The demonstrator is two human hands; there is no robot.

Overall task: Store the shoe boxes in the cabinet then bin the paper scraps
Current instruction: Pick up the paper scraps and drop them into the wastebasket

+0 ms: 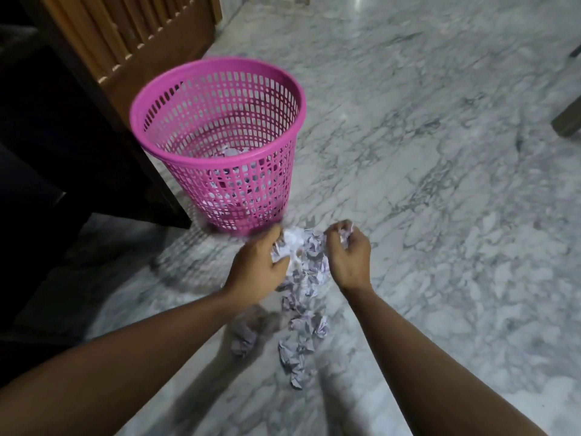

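A pink mesh bin stands on the marble floor with crumpled paper scraps in its bottom. Just in front of it lies a heap of several crumpled paper scraps. My left hand is closed around a white wad at the far end of the heap, close to the bin's base. My right hand grips another crumpled scrap beside it. No shoe boxes are in view.
A wooden louvred cabinet door stands behind the bin at the upper left, with dark furniture along the left side. The grey-veined marble floor stretches out to the right. A furniture leg shows at the right edge.
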